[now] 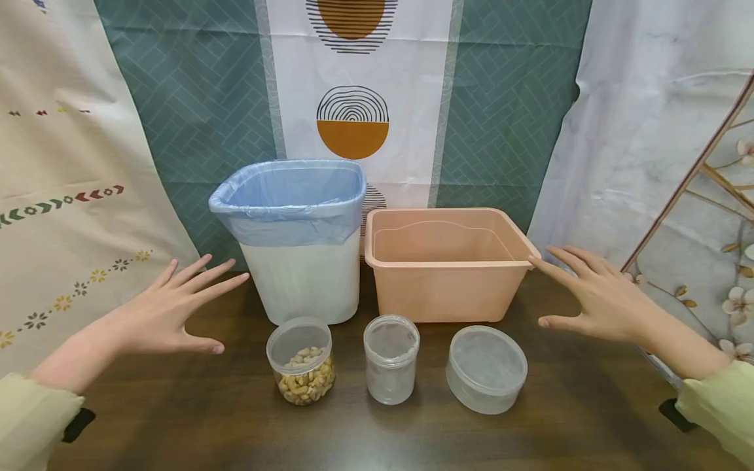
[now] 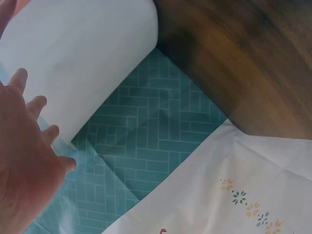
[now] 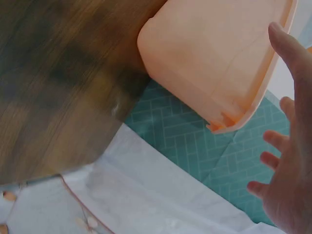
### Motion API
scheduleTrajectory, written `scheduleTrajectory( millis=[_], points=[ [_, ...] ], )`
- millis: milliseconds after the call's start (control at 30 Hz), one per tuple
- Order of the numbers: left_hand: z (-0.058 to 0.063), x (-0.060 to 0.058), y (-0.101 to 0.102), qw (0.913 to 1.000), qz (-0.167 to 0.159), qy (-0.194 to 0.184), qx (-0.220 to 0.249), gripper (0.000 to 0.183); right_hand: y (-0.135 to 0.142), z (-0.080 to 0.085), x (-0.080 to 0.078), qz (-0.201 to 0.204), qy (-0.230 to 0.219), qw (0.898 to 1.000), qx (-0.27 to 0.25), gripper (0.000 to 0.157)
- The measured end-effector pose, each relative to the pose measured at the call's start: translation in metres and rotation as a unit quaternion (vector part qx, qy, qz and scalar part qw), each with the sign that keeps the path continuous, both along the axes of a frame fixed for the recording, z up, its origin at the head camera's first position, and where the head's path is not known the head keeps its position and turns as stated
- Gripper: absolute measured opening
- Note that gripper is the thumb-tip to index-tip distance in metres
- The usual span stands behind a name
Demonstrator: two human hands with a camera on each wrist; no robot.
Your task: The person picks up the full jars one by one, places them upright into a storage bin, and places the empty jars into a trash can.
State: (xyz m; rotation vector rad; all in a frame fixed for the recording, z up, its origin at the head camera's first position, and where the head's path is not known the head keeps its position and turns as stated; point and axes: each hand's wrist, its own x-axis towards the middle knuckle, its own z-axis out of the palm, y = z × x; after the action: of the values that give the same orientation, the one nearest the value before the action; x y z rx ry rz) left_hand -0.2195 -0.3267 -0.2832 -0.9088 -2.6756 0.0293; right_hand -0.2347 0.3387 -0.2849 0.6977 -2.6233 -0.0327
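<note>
My left hand (image 1: 171,314) hovers over the table's left side with its fingers spread and nothing in them. Beside it stands a white bin (image 1: 300,278) lined with a blue bag (image 1: 283,226). On the right, my other hand (image 1: 609,301) is likewise spread and holds nothing, its fingertips overlapping the right corner of a peach plastic tub (image 1: 448,294) in the head view. A clear round jar of cashews (image 1: 306,383) sits nearest the left hand. A narrower clear jar (image 1: 391,373) stands in the middle, and a low, wide translucent round container (image 1: 487,373) is closer to the right hand.
All of this stands on a dark wooden table (image 1: 377,438). Behind the bin and tub hangs a green and white patterned cloth (image 1: 501,118). A cream cloth (image 1: 71,157) borders the left side and a white floral cloth (image 1: 660,150) the right.
</note>
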Motion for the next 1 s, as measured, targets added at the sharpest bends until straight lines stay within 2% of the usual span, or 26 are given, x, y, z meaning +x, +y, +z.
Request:
scheduleTrajectory(
  millis=[200, 433, 533, 700, 867, 1000],
  points=[
    [0.000, 0.003, 0.002, 0.9999, -0.004, 0.002, 0.010, 0.102, -0.011, -0.001, -0.012, 0.053, 0.017, 0.996, -0.064, 0.092],
    [-0.004, 0.009, 0.005, 0.9999, -0.003, 0.013, 0.005, 0.101, -0.021, -0.007, -0.030, 0.095, 0.066, 0.988, -0.107, 0.075],
    [-0.006, 0.009, 0.006, 0.9999, -0.004, 0.012, 0.010, 0.100, -0.024, -0.010, -0.041, 0.118, 0.092, 0.981, -0.124, 0.069],
    [-0.009, 0.009, 0.009, 0.9997, -0.008, 0.004, 0.024, 0.100, -0.029, -0.018, -0.056, 0.162, 0.126, 0.964, -0.172, 0.058],
    [-0.012, 0.009, 0.012, 0.9991, -0.011, -0.007, 0.040, 0.100, -0.032, -0.027, -0.064, 0.162, 0.129, 0.948, -0.242, 0.049],
    [-0.013, 0.009, 0.016, 0.9987, -0.014, -0.012, 0.047, 0.100, -0.032, -0.036, -0.068, 0.148, 0.123, 0.940, -0.281, 0.042]
  ],
)
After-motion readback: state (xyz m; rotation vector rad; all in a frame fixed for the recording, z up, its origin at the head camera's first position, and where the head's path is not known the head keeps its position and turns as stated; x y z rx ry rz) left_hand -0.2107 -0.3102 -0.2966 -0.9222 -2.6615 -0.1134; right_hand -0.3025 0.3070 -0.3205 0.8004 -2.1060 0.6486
